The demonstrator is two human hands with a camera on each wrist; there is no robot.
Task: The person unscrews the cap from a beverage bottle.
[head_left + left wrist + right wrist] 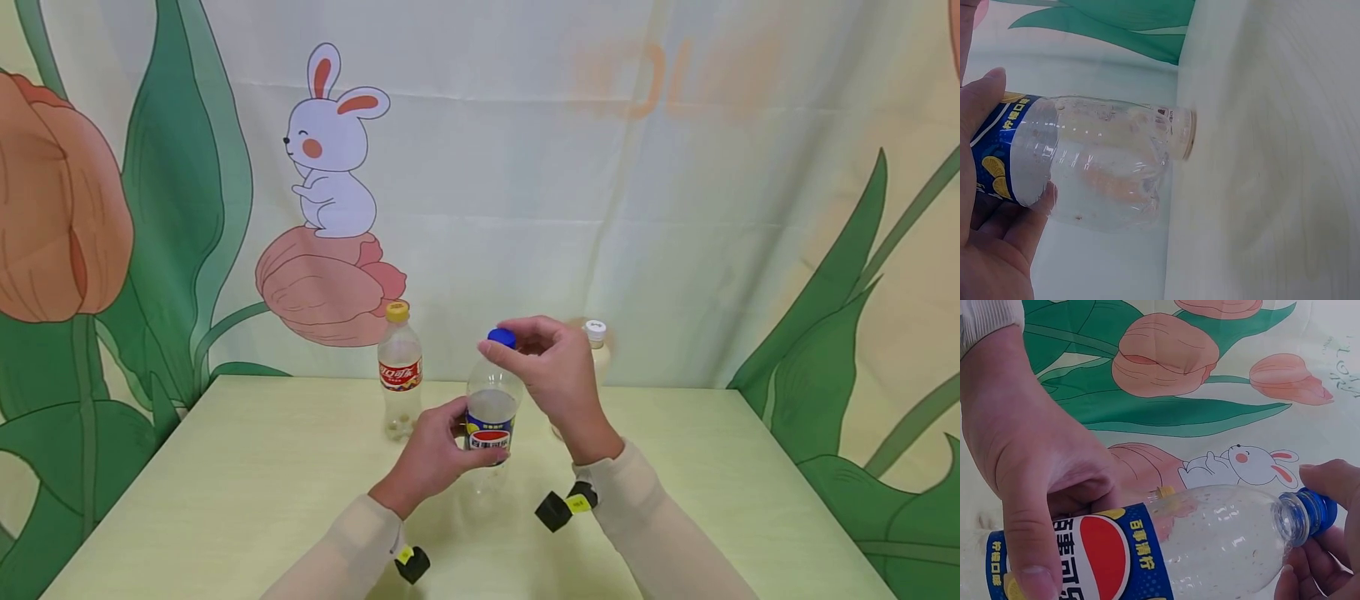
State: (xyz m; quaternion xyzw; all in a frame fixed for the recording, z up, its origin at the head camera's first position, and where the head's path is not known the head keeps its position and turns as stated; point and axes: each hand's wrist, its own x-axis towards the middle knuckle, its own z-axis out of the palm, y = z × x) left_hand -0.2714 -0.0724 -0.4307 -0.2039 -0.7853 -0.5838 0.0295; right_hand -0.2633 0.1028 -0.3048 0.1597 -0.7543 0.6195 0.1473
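A clear plastic soda bottle (pixel 493 404) with a blue Pepsi-style label stands upright between both hands in the head view. My left hand (pixel 431 454) grips it around the label, thumb across the front. The bottle's lower part (pixel 1107 162) is see-through and holds no visible drink. My right hand (pixel 558 375) pinches the blue cap (pixel 1319 511) at the bottle's mouth between thumb and fingers. In the right wrist view, the cap sits at the threaded neck, with a blue ring (pixel 1293 515) below it.
Left of the held bottle, a clear bottle (pixel 401 367) with a red label and yellow cap stands on the pale table (pixel 247 483). A white-capped bottle (pixel 596 335) is partly hidden behind my right hand. A printed curtain (pixel 487 192) hangs at the table's back edge.
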